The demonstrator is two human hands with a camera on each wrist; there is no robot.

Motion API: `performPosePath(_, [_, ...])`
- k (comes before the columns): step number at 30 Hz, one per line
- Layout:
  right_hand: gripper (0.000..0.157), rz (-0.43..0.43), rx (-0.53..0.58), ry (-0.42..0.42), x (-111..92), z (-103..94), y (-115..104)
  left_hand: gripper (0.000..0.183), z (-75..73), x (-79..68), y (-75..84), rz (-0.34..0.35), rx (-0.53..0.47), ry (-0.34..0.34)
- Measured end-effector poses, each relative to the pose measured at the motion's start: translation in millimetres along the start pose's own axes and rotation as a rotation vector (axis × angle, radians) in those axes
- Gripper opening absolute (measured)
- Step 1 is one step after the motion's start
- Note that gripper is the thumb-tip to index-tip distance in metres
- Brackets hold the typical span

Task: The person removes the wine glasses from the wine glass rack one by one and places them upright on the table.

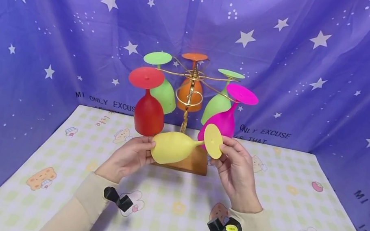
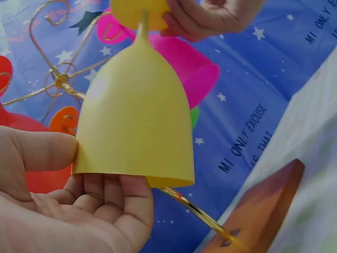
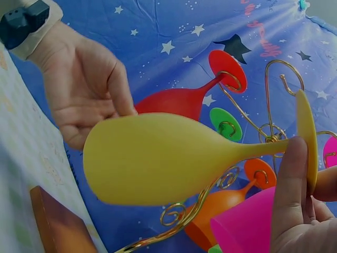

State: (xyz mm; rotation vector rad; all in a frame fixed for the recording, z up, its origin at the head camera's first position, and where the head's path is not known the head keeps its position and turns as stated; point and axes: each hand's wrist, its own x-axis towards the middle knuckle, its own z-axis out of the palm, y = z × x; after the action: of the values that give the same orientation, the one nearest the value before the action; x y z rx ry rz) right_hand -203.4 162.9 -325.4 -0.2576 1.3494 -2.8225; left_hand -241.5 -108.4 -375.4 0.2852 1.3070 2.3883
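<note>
A yellow wine glass [image 1: 172, 148] lies sideways in the air between my two hands, in front of the glass rack. My left hand [image 1: 132, 157] pinches its rim, thumb on the outer wall and fingers curled under the edge, as the left wrist view shows. The round foot [image 3: 307, 145] is gripped by my right hand [image 1: 237, 170], with a finger along the stem side. Behind it, a gold metal rack [image 1: 194, 76] on a brown wooden base [image 1: 184, 164] carries upside-down glasses: red [image 1: 150, 113], magenta [image 1: 222, 122], orange [image 1: 189, 93] and two green ones [image 1: 164, 93].
The rack's front loop [image 1: 189, 97] has no glass in it. A checked cloth with cartoon prints covers the table [image 1: 174, 221]. Purple star-patterned curtains [image 1: 202, 15] hang behind and on both sides. Black wrist cameras [image 1: 118, 199] sit on both sleeves.
</note>
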Motion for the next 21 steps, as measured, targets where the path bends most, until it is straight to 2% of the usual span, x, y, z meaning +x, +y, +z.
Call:
performPosePath(8, [0.023, 0.034, -0.030, 0.007, 3, -3.8, 1, 0.017, 1.4, -4.3, 5.6, -0.012, -0.021, 0.007])
performPosePath(16, [0.027, 0.064, -0.126, 0.024, 4, -7.9, 2, 0.018, -0.8, -3.2, 5.5, -0.016, -0.038, -0.016])
performPosePath(21, [0.031, 0.111, -0.239, -0.036, 6, -14.0, 1, 0.017, -5.1, -2.7, 5.6, -0.020, 0.014, -0.034])
